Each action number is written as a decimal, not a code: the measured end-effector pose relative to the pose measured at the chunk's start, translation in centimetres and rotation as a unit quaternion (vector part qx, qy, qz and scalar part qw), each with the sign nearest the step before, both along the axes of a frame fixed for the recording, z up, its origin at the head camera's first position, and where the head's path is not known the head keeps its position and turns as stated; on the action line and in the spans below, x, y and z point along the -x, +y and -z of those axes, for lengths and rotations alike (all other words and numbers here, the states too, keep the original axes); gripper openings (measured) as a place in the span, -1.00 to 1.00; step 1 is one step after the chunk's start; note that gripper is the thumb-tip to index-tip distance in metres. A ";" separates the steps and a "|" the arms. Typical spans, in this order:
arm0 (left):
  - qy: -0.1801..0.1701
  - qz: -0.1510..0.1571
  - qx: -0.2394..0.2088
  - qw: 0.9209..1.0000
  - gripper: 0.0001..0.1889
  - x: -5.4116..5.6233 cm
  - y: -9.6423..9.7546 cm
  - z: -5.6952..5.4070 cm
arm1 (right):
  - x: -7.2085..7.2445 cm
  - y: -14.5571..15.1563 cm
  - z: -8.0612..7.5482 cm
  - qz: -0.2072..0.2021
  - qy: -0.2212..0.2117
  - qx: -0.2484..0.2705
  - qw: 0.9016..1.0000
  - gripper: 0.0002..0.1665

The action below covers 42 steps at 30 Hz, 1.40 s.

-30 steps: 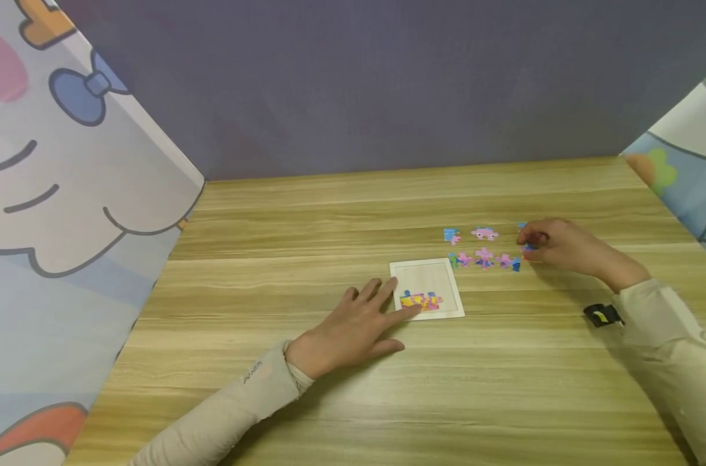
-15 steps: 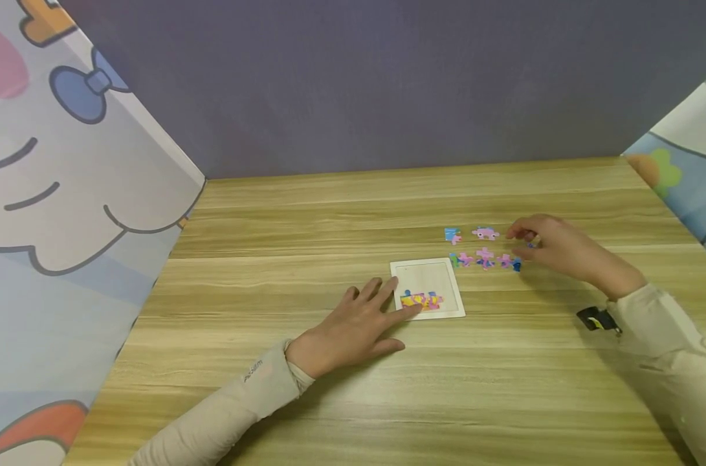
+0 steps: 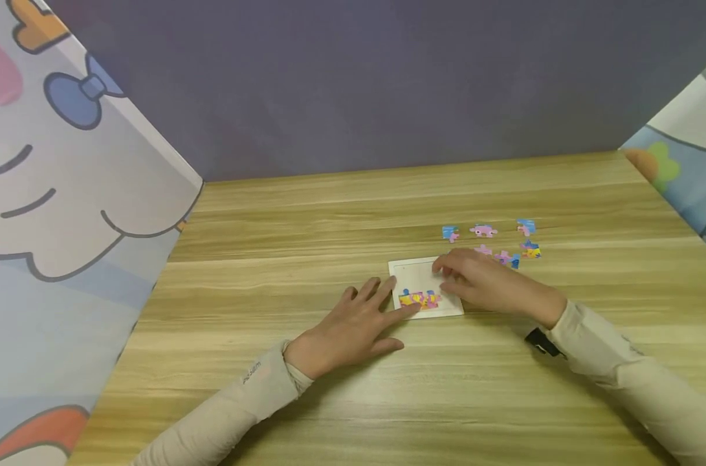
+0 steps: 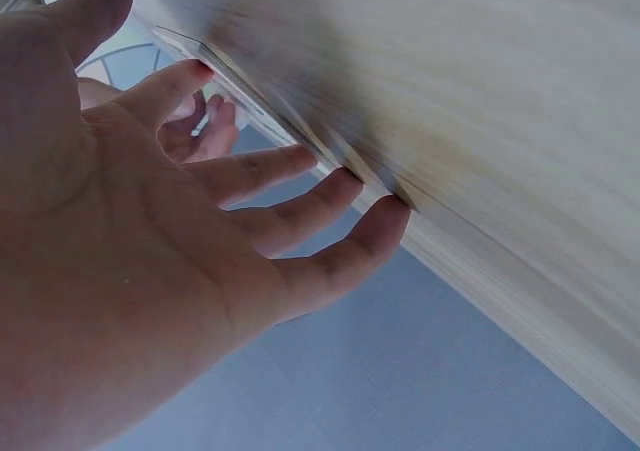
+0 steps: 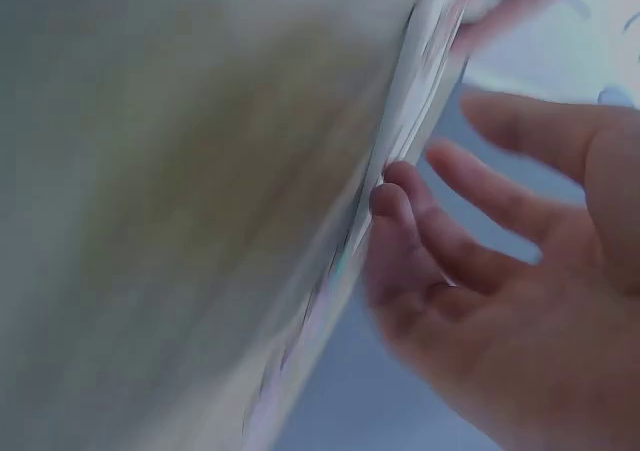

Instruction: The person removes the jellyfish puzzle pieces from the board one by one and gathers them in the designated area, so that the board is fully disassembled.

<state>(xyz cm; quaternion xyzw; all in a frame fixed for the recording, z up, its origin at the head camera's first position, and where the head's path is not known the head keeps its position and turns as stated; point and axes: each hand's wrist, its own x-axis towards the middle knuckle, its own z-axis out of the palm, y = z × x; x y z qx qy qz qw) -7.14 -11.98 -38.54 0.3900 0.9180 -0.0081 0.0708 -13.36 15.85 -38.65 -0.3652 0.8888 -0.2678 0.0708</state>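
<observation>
A square white puzzle tray (image 3: 404, 268) lies on the table. A few joined yellow and pink jigsaw pieces (image 3: 412, 299) fill its lower left part. My left hand (image 3: 347, 329) rests at the tray's left side with fingers spread, one fingertip on the joined pieces. Over the tray's right side hovers my right hand (image 3: 492, 283), thumb and fingers bent but apart. The right wrist view shows nothing between the thumb and index finger of that hand (image 5: 500, 271). Whatever lies beneath its palm is hidden. In the left wrist view, fingertips of the left hand (image 4: 200, 201) touch the surface.
Loose jigsaw pieces lie behind and right of the tray: a blue and pink one (image 3: 449, 233), a pink one with eyes (image 3: 483, 230), another blue one (image 3: 526, 226) and a yellow and blue one (image 3: 530, 250). A grey panel (image 3: 387, 90) stands behind the wooden table (image 3: 306, 233).
My right hand has moved left from the right-hand loose pieces to the tray's right side, uncovering those pieces and covering the green and pink one. The left hand has stayed put.
</observation>
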 end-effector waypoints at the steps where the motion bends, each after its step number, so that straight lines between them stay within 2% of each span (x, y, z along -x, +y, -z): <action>1: 0.000 0.001 0.000 1.000 -0.34 0.0 0.0 0.0 | -0.4 -0.5 0.1 -0.013 -0.007 -0.007 1.000 -0.71; 5: -0.001 0.002 0.004 1.000 -0.34 0.1 0.1 0.0 | -1.7 -1.7 0.4 -0.041 -0.013 -0.020 0.999 -0.69; 8: 0.003 0.002 0.008 1.000 -0.34 0.1 0.1 0.1 | -2.1 -2.1 0.6 -0.028 -0.002 -0.026 0.999 -0.74; 19: 0.035 0.004 0.011 0.999 -0.28 -0.3 -0.2 0.6 | -1.9 -2.4 1.2 -0.011 -0.012 -0.031 0.999 -0.84; 23: 0.035 0.002 0.012 0.999 -0.30 -0.3 -0.1 0.6 | -2.0 -2.4 1.0 -0.009 -0.022 -0.025 0.999 -0.83; 30: 0.018 -0.001 0.019 1.000 -0.29 -0.2 0.1 0.5 | -2.1 -2.1 0.7 -0.006 -0.042 -0.015 0.999 -0.64; 35: 0.013 0.002 0.017 1.000 -0.28 -0.2 0.2 0.3 | -2.0 -2.0 0.7 -0.003 -0.053 -0.011 0.999 -0.70; 42: 0.017 0.002 0.025 1.000 -0.24 -0.2 0.2 0.3 | -1.8 -2.0 0.8 0.000 -0.047 -0.006 0.999 -0.71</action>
